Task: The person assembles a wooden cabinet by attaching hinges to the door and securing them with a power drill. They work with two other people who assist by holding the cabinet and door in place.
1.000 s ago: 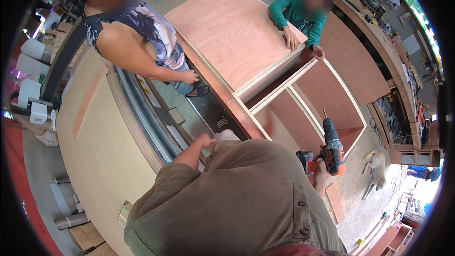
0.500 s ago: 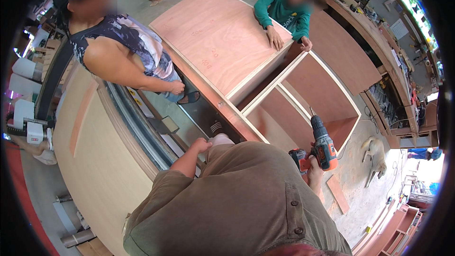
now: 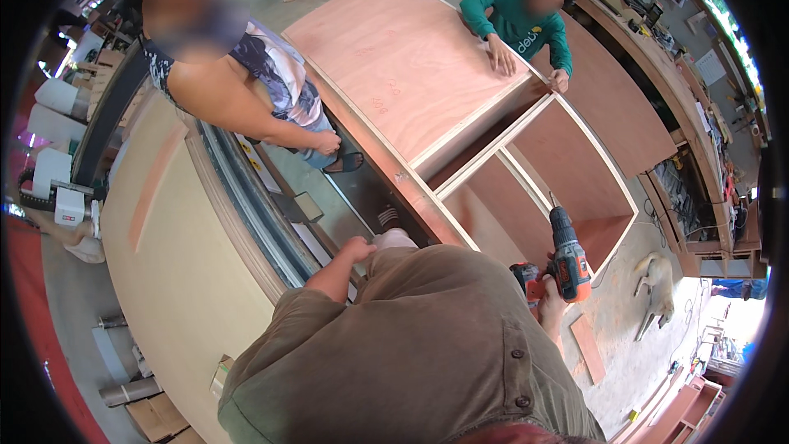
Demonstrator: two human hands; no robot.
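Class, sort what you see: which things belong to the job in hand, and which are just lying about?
In use:
drill, in the right hand
box with pinkish top, under a co-worker's hand
open cabinet, by that co-worker's other hand

Apparently lying about:
wooden strip on the floor
reddish strip on the pale panel

Whole scene sits slightly right in view vs half a second ago. Vs first frame: drill in right hand shifted left across the open cabinet, bit now closer to the divider in view. Green-sleeved co-worker more upright, shirt print showing more; hand drawn back from the panel edge. Tank-top co-worker: head lower, farther forward.
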